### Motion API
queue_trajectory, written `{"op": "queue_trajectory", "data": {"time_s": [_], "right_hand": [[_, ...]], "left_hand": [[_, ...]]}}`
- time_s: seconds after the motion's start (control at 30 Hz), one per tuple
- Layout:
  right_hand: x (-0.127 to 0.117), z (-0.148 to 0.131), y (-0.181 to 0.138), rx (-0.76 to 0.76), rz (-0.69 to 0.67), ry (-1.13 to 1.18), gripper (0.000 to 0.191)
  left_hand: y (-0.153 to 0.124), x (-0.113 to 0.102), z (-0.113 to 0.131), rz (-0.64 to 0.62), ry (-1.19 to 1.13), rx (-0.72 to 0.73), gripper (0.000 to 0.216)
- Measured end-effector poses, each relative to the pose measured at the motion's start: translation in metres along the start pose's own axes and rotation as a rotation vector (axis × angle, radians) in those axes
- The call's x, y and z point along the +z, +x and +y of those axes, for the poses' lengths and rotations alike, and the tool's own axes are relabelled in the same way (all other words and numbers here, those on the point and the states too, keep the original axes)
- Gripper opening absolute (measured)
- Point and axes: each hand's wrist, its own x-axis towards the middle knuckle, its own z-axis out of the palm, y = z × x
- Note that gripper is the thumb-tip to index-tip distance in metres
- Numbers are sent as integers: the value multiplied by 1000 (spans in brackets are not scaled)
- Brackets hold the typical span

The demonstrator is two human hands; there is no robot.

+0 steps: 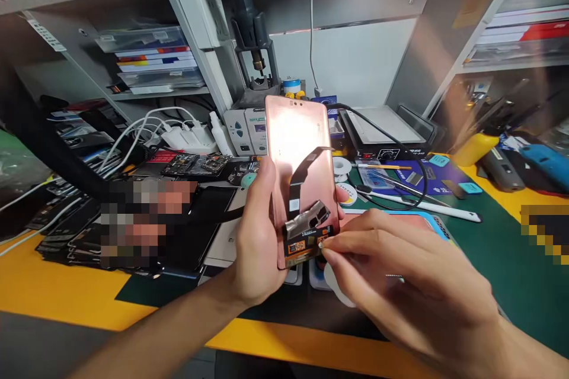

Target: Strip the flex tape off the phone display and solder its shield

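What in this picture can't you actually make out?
Head view:
- Front of the panel: faces away from the camera.
- Whether the right hand pinches anything at the panel's bottom: its own fingertips cover it.
- Bench at left: a pixelated patch blurs it.
- Left hand fingers: mostly behind the panel.

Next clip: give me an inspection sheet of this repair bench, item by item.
Surface: green mat on a yellow bench, crowded at the back.
Job's things: copper-backed display panel held upright, black flex cable looping down its back.
Clutter: stack of dark screens at left, circuit board, white pen-like tool, yellow bottle.
Hands: left hand grips the panel's edges; right hand has fingertips at the flex's lower end, grip unclear.
Cables: white charger cables at left; black cable curving over the mat.
Surroundings: shelves with stacked boxes, soldering station, heating plate behind.
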Motion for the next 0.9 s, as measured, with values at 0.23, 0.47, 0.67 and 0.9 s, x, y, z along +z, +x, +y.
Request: {"op": "queue_trajectory", "data": {"time_s": [0.23, 0.47, 0.67, 0.9], "right_hand": [[5, 2, -5, -54, 43, -181, 12], [6, 4, -8, -89, -20, -221, 13], [5, 3, -9, -72, -46, -214, 16], [5, 2, -8, -66, -50, -182, 17]], "left_hand": [[-12, 5, -2, -49, -31, -83, 58], [-10, 10, 0, -48, 44, -125, 67], [-9, 9, -1, -66, 10, -98, 65], [-14, 4, -8, -64, -43, -123, 65]]}}
